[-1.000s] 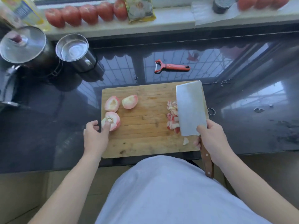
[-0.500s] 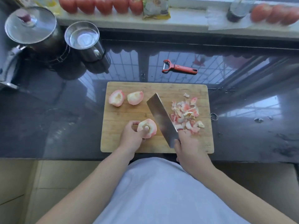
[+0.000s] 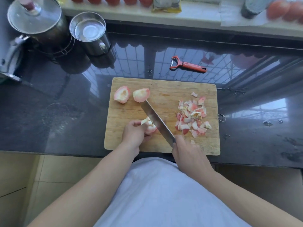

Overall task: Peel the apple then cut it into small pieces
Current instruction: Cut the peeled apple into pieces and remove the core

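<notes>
Cleaver (image 3: pixel 156 119) now against apple piece (image 3: pixel 150 127) | left hand (image 3: pixel 133 135) steadies it

A home kitchen, seen from above the worktop.
A glossy dark stone worktop (image 3: pixel 49 112) carries a wooden cutting board (image 3: pixel 164 89), a lidded metal pot (image 3: pixel 35 18), a steel cup (image 3: pixel 89 30) and a red peeler (image 3: pixel 188 65); tomatoes (image 3: pixel 285 9) line the windowsill (image 3: pixel 196 15).

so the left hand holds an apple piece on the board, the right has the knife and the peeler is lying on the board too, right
Not quite. The peeler lies on the dark counter beyond the board, not on it, as the head view shows. The rest holds: left hand holds the apple piece, right hand the knife.
</notes>
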A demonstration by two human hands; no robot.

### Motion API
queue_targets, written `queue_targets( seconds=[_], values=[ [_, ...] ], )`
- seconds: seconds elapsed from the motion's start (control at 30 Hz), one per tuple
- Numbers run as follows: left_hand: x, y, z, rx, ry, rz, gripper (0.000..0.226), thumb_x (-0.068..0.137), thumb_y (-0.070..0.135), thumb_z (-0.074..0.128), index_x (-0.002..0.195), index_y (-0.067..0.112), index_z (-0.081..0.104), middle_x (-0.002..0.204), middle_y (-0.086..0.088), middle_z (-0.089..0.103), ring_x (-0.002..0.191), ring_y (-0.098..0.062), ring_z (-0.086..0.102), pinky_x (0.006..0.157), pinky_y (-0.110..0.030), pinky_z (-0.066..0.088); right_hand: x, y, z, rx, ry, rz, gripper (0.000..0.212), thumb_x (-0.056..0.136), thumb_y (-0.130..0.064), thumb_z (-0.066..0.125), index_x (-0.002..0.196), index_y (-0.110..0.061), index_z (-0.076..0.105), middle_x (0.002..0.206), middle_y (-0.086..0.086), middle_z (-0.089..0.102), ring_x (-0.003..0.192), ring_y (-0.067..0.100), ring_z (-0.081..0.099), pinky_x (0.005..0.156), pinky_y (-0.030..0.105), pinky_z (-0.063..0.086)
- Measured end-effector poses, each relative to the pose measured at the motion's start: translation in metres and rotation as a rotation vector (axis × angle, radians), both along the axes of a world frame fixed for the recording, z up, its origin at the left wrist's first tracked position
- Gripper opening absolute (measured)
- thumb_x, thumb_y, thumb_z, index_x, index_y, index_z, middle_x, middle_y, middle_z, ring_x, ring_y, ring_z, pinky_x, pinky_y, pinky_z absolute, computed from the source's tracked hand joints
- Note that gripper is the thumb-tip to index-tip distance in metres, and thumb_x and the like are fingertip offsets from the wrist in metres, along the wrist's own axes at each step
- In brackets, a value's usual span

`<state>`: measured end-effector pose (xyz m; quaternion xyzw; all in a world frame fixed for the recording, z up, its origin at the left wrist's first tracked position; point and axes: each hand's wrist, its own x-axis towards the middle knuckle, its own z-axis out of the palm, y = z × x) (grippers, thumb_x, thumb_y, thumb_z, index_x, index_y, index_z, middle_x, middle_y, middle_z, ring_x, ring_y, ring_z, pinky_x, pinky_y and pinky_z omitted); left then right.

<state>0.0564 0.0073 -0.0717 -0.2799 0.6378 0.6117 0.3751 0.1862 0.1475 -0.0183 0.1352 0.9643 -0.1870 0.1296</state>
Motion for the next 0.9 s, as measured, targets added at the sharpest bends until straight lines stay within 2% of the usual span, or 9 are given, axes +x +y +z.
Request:
queue_targets(
  seconds=[0.1, 0.2, 0.27, 0.4, 0.53, 0.63, 0.7, 0.77, 0.9],
  values=[
    [-0.003, 0.001, 0.006, 0.026, -0.020, 0.026, 0.032, 0.091, 0.008, 0.075, 0.117, 0.009, 0.057, 0.094, -0.011, 0.080, 0.085, -0.023, 0.079, 0.092, -0.043, 0.061, -0.001, 0.000, -0.001, -0.017, 0.005, 0.008, 0.012, 0.091, -0.005, 0.060, 0.087, -0.012, 0.051, 0.054, -0.014, 0.020, 0.043, 0.024, 0.027, 0.048, 0.030, 0.009],
    [-0.006, 0.005, 0.009, 0.002, -0.017, 0.048, 0.026, 0.094, 0.005, 0.069, 0.116, 0.012, 0.057, 0.086, -0.006, 0.079, 0.080, -0.020, 0.079, 0.089, -0.043, 0.063, -0.006, -0.001, 0.004, -0.017, 0.019, 0.053, 0.029, 0.074, 0.003, 0.076, 0.077, -0.012, 0.051, 0.053, -0.014, 0.014, 0.039, 0.021, 0.016, 0.049, 0.022, -0.001],
    [-0.008, 0.006, 0.011, -0.006, -0.027, 0.079, 0.019, 0.098, 0.007, 0.062, 0.114, 0.015, 0.057, 0.084, -0.005, 0.077, 0.078, -0.019, 0.079, 0.087, -0.043, 0.064, -0.007, -0.001, 0.002, -0.007, 0.056, 0.069, 0.034, 0.068, 0.005, 0.079, 0.074, -0.011, 0.050, 0.054, -0.012, 0.016, 0.039, 0.020, 0.013, 0.047, 0.021, 0.001],
    [-0.008, 0.008, 0.011, -0.042, -0.022, 0.111, 0.016, 0.102, 0.010, 0.055, 0.115, 0.019, 0.058, 0.100, -0.009, 0.075, 0.079, -0.019, 0.079, 0.084, -0.042, 0.065, -0.006, 0.001, -0.001, -0.004, 0.066, 0.091, 0.032, 0.069, 0.005, 0.077, 0.076, -0.011, 0.050, 0.054, -0.011, 0.021, 0.039, 0.019, 0.013, 0.036, 0.023, 0.006],
    [-0.007, 0.010, 0.016, -0.097, 0.026, 0.109, 0.015, 0.101, 0.010, 0.055, 0.111, 0.020, 0.061, 0.089, -0.005, 0.075, 0.073, -0.018, 0.078, 0.075, -0.038, 0.066, -0.010, 0.000, -0.004, 0.043, 0.035, 0.112, 0.029, 0.075, 0.000, 0.072, 0.077, -0.013, 0.046, 0.054, -0.010, 0.024, 0.038, 0.021, 0.017, 0.037, 0.027, 0.013],
    [0.003, 0.004, 0.013, -0.221, 0.181, 0.019, 0.011, 0.101, 0.018, 0.055, 0.099, 0.021, 0.065, 0.097, -0.002, 0.074, 0.080, -0.022, 0.077, 0.058, -0.021, 0.058, -0.014, 0.001, -0.005, 0.057, -0.015, 0.109, 0.031, 0.082, -0.003, 0.064, 0.078, -0.017, 0.037, 0.053, -0.011, 0.022, 0.036, 0.027, 0.025, 0.042, 0.026, 0.013],
    [0.012, -0.005, 0.007, -0.340, 0.419, -0.157, 0.013, 0.102, 0.026, 0.058, 0.091, 0.025, 0.066, 0.106, 0.002, 0.069, 0.089, -0.006, 0.071, 0.069, -0.017, 0.054, -0.019, 0.002, -0.005, 0.083, -0.030, 0.113, 0.027, 0.089, -0.006, 0.054, 0.081, -0.019, 0.032, 0.053, -0.011, 0.026, 0.038, 0.029, 0.036, 0.041, 0.029, 0.019],
    [0.018, -0.013, 0.002, -0.406, 0.615, -0.292, 0.006, 0.100, 0.029, 0.065, 0.096, 0.026, 0.069, 0.109, 0.009, 0.062, 0.092, 0.008, 0.060, 0.078, -0.011, 0.045, -0.026, 0.001, -0.001, 0.095, -0.064, 0.134, 0.022, 0.094, -0.008, 0.046, 0.083, -0.019, 0.032, 0.055, -0.008, 0.035, 0.043, 0.028, 0.040, 0.042, 0.033, 0.024],
    [0.014, -0.015, -0.001, -0.427, 0.703, -0.330, 0.012, 0.095, 0.036, 0.072, 0.099, 0.024, 0.070, 0.101, 0.014, 0.063, 0.089, -0.004, 0.062, 0.076, -0.027, 0.050, -0.048, -0.011, 0.016, 0.137, -0.070, 0.135, 0.025, 0.087, -0.001, 0.048, 0.084, -0.018, 0.030, 0.052, -0.007, 0.025, 0.041, 0.021, 0.019, 0.041, 0.033, 0.016]
  ],
)
